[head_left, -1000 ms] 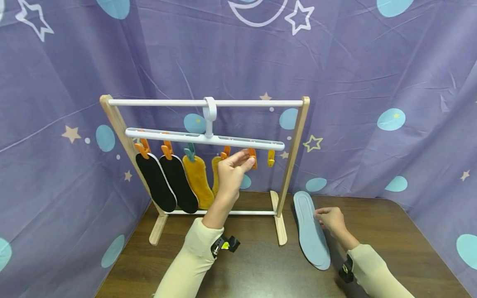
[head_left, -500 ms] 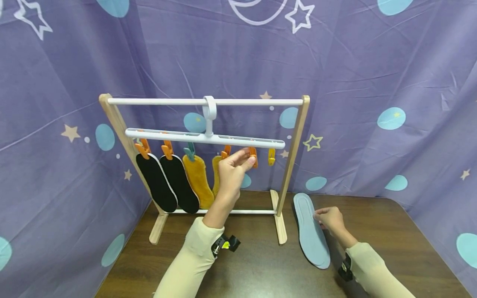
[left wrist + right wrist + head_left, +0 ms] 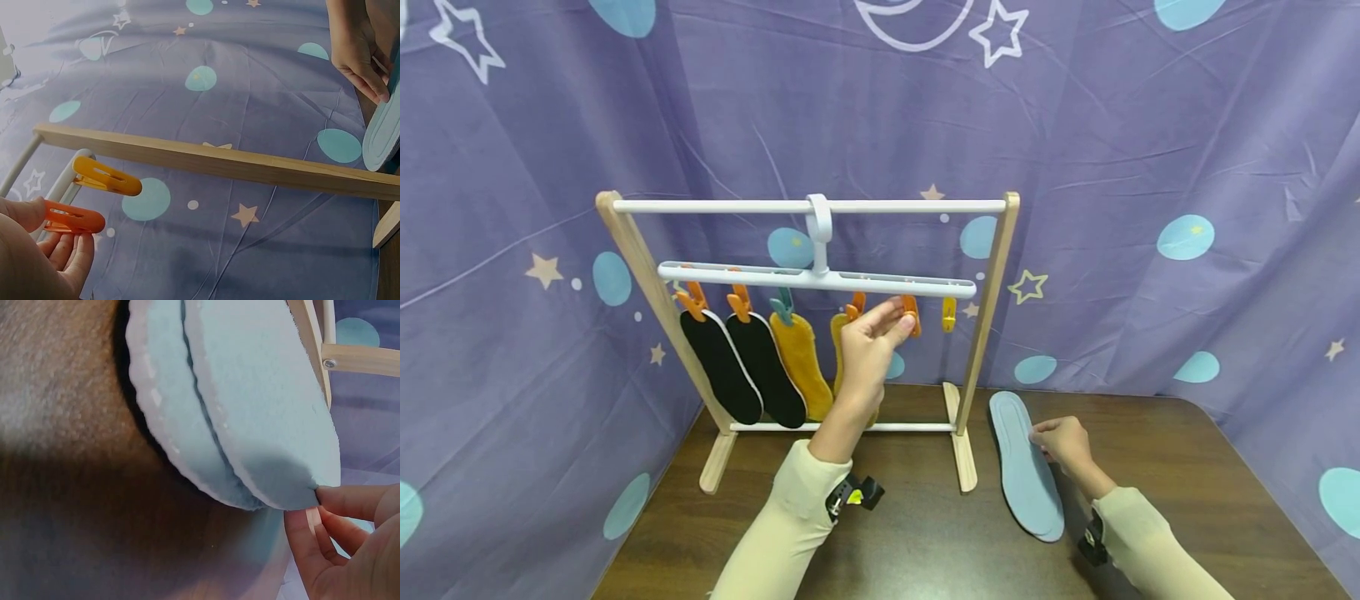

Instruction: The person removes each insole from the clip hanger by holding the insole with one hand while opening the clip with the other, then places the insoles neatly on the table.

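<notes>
My left hand (image 3: pixel 865 350) pinches an orange clothespin (image 3: pixel 912 317) between thumb and fingers, under the right half of the white clip hanger (image 3: pixel 891 286). No insole shows between that clothespin's jaws in the left wrist view. At the right, my right hand (image 3: pixel 1063 442) pinches the edge of the upper of two stacked light-blue insoles (image 3: pixel 1028 475) lying on the table. The right wrist view shows the thumb on top of the upper insole (image 3: pixel 269 406) and fingers beneath its edge. A yellow clothespin (image 3: pixel 949 315) hangs unheld at the hanger's right end.
A wooden rack with a white top bar (image 3: pixel 715 207) carries the hanger. Two black insoles (image 3: pixel 763 367) and yellow insoles (image 3: pixel 801 358) hang from clothespins on the left, one partly behind my left hand. The rack's right foot (image 3: pixel 962 450) stands beside the blue insoles.
The hanger and its hanging insoles have swayed slightly to the right. Both hands keep nearly the same place and grip.
</notes>
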{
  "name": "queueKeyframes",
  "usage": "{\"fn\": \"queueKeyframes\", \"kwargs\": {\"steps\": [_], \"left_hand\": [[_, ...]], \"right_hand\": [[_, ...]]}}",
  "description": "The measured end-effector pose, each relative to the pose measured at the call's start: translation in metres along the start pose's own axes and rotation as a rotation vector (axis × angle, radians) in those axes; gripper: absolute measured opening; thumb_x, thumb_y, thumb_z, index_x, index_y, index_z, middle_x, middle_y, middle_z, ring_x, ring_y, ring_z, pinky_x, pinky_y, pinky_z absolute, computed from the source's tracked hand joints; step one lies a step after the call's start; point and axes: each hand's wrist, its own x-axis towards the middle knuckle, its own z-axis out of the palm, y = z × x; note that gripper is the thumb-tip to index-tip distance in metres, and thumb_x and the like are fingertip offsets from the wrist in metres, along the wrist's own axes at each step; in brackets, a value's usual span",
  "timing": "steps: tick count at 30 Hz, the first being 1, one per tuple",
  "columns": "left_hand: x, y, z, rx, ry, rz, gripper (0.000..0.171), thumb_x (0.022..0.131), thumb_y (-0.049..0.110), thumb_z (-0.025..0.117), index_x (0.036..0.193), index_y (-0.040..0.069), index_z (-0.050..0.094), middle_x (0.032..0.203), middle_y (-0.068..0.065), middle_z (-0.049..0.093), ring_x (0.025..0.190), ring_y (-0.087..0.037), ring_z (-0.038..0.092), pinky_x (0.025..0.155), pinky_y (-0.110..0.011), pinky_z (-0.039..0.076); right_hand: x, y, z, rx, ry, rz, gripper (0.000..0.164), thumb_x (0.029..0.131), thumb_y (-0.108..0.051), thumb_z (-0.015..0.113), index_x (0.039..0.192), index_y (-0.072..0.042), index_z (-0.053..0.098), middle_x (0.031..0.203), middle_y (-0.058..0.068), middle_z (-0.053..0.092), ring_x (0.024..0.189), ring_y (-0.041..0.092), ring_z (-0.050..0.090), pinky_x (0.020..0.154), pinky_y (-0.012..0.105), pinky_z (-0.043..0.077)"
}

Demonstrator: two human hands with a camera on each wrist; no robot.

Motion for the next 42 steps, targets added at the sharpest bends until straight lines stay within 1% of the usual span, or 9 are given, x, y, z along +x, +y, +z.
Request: {"fn": "queueKeyframes", "kwargs": {"steps": [7,15,20,24,29,33,35,38,42], "left_hand": [[-0.005,0.006,0.001,-0.014,-0.018,-0.021,0.033,0.089,-0.004,0.073,0.121,-0.011,0.069,0.114,-0.03,0.072,0.09,-0.009,0.071,0.083,-0.019,0.058],[-0.012,0.01,0.003,-0.06,-0.054,0.052,0.027,0.09,-0.004,0.071,0.117,-0.011,0.07,0.109,-0.027,0.074,0.089,-0.009,0.072,0.085,-0.02,0.059],[-0.013,0.012,0.003,-0.091,-0.049,0.09,0.025,0.091,-0.004,0.07,0.114,-0.013,0.07,0.11,-0.027,0.073,0.09,-0.008,0.072,0.085,-0.021,0.059],[-0.013,0.013,0.002,-0.126,-0.007,0.118,0.022,0.09,-0.003,0.071,0.109,-0.014,0.071,0.103,-0.022,0.076,0.088,-0.009,0.073,0.082,-0.021,0.06],[-0.011,0.011,-0.003,-0.155,0.143,0.161,0.009,0.087,-0.004,0.073,0.094,-0.009,0.069,0.082,0.002,0.072,0.076,-0.007,0.067,0.072,-0.016,0.055],[-0.008,0.009,-0.009,-0.215,0.242,0.16,0.017,0.087,-0.004,0.071,0.096,0.002,0.059,0.079,0.005,0.064,0.073,-0.006,0.061,0.069,-0.016,0.052],[-0.006,0.008,-0.013,-0.224,0.261,0.155,0.021,0.087,-0.003,0.071,0.102,0.003,0.057,0.08,0.004,0.063,0.073,-0.007,0.059,0.069,-0.016,0.052],[-0.003,0.006,-0.018,-0.212,0.272,0.158,0.023,0.089,-0.001,0.07,0.109,-0.002,0.059,0.08,0.004,0.063,0.073,-0.007,0.059,0.069,-0.015,0.051],[0.0,0.002,-0.024,-0.182,0.267,0.157,0.023,0.09,-0.001,0.069,0.11,-0.01,0.064,0.082,0.005,0.062,0.077,-0.006,0.059,0.071,-0.015,0.05]], "right_hand": [[-0.001,0.0,0.0,-0.016,0.0,-0.006,0.02,0.087,-0.003,0.071,0.098,0.014,0.074,0.076,0.014,0.073,0.064,0.013,0.064,0.055,0.031,0.061],[-0.003,0.001,0.0,-0.037,-0.004,0.007,0.022,0.088,-0.004,0.071,0.1,0.014,0.073,0.077,0.014,0.073,0.065,0.015,0.065,0.056,0.032,0.061],[-0.002,0.003,0.0,-0.035,0.0,0.008,0.022,0.087,-0.004,0.071,0.099,0.014,0.073,0.076,0.013,0.073,0.065,0.014,0.064,0.055,0.031,0.06],[0.0,0.005,0.001,-0.035,0.004,0.008,0.023,0.087,-0.005,0.071,0.1,0.014,0.074,0.076,0.012,0.073,0.064,0.013,0.064,0.055,0.03,0.06],[0.002,0.007,0.002,-0.027,0.001,0.002,0.023,0.087,-0.005,0.071,0.101,0.014,0.073,0.076,0.012,0.073,0.064,0.012,0.064,0.055,0.03,0.06],[0.003,0.007,0.002,-0.023,-0.002,-0.003,0.024,0.087,-0.005,0.071,0.101,0.014,0.073,0.077,0.013,0.074,0.065,0.012,0.064,0.056,0.03,0.06],[0.003,0.007,0.002,-0.022,-0.003,-0.007,0.024,0.088,-0.005,0.07,0.101,0.014,0.073,0.078,0.014,0.074,0.065,0.012,0.065,0.056,0.031,0.06],[0.003,0.008,0.001,-0.023,-0.004,-0.008,0.023,0.088,-0.005,0.07,0.1,0.014,0.073,0.079,0.015,0.074,0.065,0.012,0.065,0.056,0.031,0.061],[0.003,0.008,0.002,-0.018,-0.007,-0.003,0.023,0.088,-0.005,0.071,0.1,0.014,0.073,0.078,0.013,0.074,0.065,0.012,0.065,0.056,0.031,0.061]]}}
